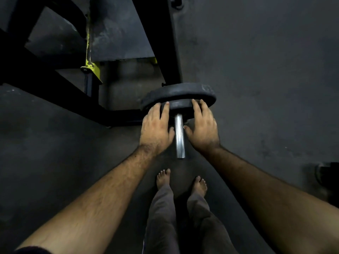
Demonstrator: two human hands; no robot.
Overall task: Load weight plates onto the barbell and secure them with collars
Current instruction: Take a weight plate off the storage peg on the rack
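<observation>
A shiny steel barbell sleeve [179,136] points toward me, its free end bare. Two black weight plates sit on it: a large plate [183,90] behind and a smaller plate [180,105] in front. My left hand [156,128] presses with straight fingers against the left side of the smaller plate. My right hand [202,125] presses the same way on its right side. The thumbs flank the sleeve. No collar is in view.
A black steel rack frame [157,43] with a chipped yellow bracket [90,65] stands behind and left of the plates. Dark rubber floor lies all around. My bare feet [163,178] stand under the sleeve end. A dark object [328,175] sits at the right edge.
</observation>
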